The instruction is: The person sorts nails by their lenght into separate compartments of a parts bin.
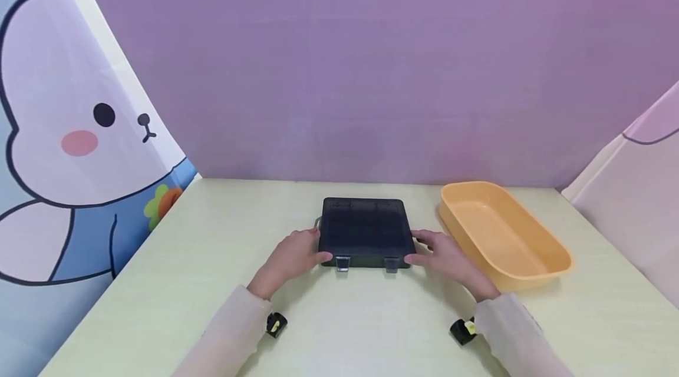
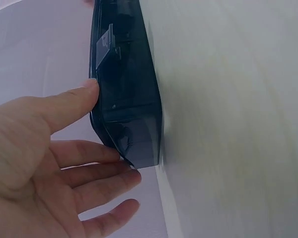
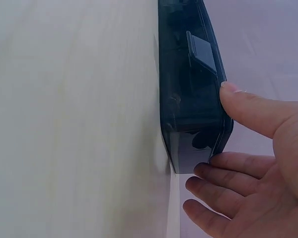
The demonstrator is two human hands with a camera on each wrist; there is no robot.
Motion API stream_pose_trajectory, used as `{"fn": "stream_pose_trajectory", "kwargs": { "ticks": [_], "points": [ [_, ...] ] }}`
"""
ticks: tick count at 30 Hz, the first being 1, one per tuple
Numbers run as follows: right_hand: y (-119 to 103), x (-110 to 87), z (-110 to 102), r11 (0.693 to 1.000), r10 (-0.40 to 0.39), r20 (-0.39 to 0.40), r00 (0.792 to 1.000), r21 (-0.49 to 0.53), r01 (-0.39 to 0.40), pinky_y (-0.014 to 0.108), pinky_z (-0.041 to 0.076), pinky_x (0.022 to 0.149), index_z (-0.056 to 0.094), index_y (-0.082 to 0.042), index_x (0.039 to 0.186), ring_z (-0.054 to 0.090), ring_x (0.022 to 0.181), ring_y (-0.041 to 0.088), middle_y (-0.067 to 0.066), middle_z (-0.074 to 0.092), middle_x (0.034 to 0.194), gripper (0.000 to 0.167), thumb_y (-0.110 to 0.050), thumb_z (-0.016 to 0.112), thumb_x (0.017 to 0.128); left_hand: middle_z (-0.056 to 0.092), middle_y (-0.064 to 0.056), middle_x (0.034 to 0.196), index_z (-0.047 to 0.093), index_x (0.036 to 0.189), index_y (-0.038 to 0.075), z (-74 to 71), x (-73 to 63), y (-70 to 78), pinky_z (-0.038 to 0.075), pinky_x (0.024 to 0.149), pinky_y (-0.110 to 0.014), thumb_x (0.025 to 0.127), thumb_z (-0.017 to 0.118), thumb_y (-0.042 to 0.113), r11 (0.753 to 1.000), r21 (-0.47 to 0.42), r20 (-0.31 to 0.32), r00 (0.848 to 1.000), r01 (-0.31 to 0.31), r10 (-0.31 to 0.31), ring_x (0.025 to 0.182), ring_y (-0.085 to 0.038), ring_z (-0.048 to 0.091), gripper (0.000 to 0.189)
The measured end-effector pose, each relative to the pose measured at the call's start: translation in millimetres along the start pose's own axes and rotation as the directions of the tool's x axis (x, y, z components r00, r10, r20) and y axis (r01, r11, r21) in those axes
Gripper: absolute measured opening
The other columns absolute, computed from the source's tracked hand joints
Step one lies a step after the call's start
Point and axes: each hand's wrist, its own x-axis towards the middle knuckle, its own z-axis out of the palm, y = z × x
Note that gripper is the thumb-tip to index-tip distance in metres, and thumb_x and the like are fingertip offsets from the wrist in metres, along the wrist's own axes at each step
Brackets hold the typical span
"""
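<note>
A flat black plastic storage box (image 1: 366, 230) lies on the table with its lid down. Its two clear front latches (image 1: 343, 264) stick out, flipped away from the wall. At the box's left front corner, my left hand (image 1: 293, 258) grips the lid edge, thumb on the front and index finger along the side. My right hand (image 1: 442, 254) holds the opposite corner the same way, as the right wrist view shows beside a raised latch (image 3: 202, 53). The other fingers of both hands fan out below the lid edge. What the box contains cannot be made out through the dark lid.
Right of the box stands a yellow-orange plastic basin (image 1: 504, 235), close beside my right hand and forearm. A purple cloth wall (image 1: 371, 70) rises behind the pale table (image 1: 371, 324). At the left hangs a cartoon-printed cloth (image 1: 79, 188).
</note>
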Motion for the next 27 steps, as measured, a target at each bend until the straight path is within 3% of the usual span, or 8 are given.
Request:
{"fn": "stream_pose_trajectory", "kwargs": {
  "ticks": [9,11,12,14,17,23,27],
  "points": [
    [-4,-1.9,-2,0.998,0.046,0.018,0.999,-0.042,-0.045,0.056,0.044,0.096,0.050,0.010,0.130,0.052,0.119,0.046,0.028,0.055,0.130,0.063,-0.026,0.073,0.084,0.066,-0.014,0.080,0.060,0.119,-0.007,-3.7,-3.6,2.5,0.044,0.060,-0.032,0.086,0.069,0.033,1.000,0.020,0.037,0.999,0.012,-0.013,0.056,-0.014,0.045,0.052],
    [-5,-2.5,-4,0.998,0.050,0.034,0.998,-0.049,-0.049,0.057,0.042,0.098,0.045,0.009,0.134,0.049,0.122,0.047,0.029,0.052,0.134,0.071,-0.029,0.074,0.082,0.068,-0.016,0.090,0.058,0.123,-0.005,-6.4,-4.7,3.3,0.047,0.064,-0.035,0.087,0.068,0.037,0.999,0.036,0.044,0.999,0.022,-0.024,0.062,-0.018,0.053,0.056],
    [-7,-2.7,-4,0.997,0.047,0.043,0.998,-0.058,-0.044,0.057,0.041,0.098,0.042,0.009,0.136,0.047,0.124,0.047,0.029,0.050,0.136,0.075,-0.031,0.075,0.081,0.067,-0.016,0.094,0.056,0.127,-0.004,-7.4,-5.3,3.5,0.050,0.068,-0.037,0.088,0.067,0.039,0.999,0.045,0.047,0.998,0.028,-0.030,0.071,-0.021,0.059,0.058],
    [-9,-3.1,-5,0.997,0.042,0.057,0.998,-0.069,-0.038,0.058,0.038,0.102,0.037,0.008,0.139,0.043,0.128,0.047,0.029,0.045,0.140,0.084,-0.034,0.077,0.078,0.063,-0.019,0.119,0.047,0.137,-0.002,-8.7,-6.0,3.8,0.051,0.082,-0.046,0.088,0.066,0.041,0.998,0.048,0.048,0.998,0.030,-0.033,0.096,-0.029,0.063,0.068],
    [-13,-3.3,-5,0.996,0.023,0.084,0.996,-0.092,-0.015,0.059,0.032,0.106,0.030,0.008,0.142,0.036,0.133,0.047,0.031,0.036,0.145,0.094,-0.034,0.080,0.075,0.041,-0.019,0.148,0.035,0.146,0.001,-8.5,-6.2,4.6,0.040,0.100,-0.058,0.087,0.065,0.046,0.998,0.066,0.056,0.998,0.015,-0.019,0.131,-0.035,0.045,0.081],
    [-22,-0.2,0,0.983,-0.031,0.124,0.992,-0.177,0.053,0.064,0.026,0.107,0.029,0.007,0.144,0.024,0.137,0.051,0.031,0.023,0.151,0.104,-0.035,0.085,0.068,0.025,-0.017,0.156,0.030,0.149,0.004,-7.3,2.2,9.2,0.035,0.104,-0.055,0.081,0.071,0.050,0.989,0.113,0.065,0.994,-0.095,0.088,0.141,-0.033,0.030,0.092],
    [-28,6.5,6,0.965,-0.052,0.148,0.988,-0.246,0.088,0.065,0.023,0.107,0.029,0.006,0.145,0.021,0.139,0.051,0.029,0.023,0.152,0.106,-0.036,0.086,0.066,0.020,-0.014,0.158,0.028,0.150,0.006,-7.3,13.2,13.8,0.031,0.109,-0.053,0.078,0.072,0.051,0.981,0.119,0.140,0.981,-0.155,0.138,0.145,-0.032,0.021,0.096]
  ]
}}
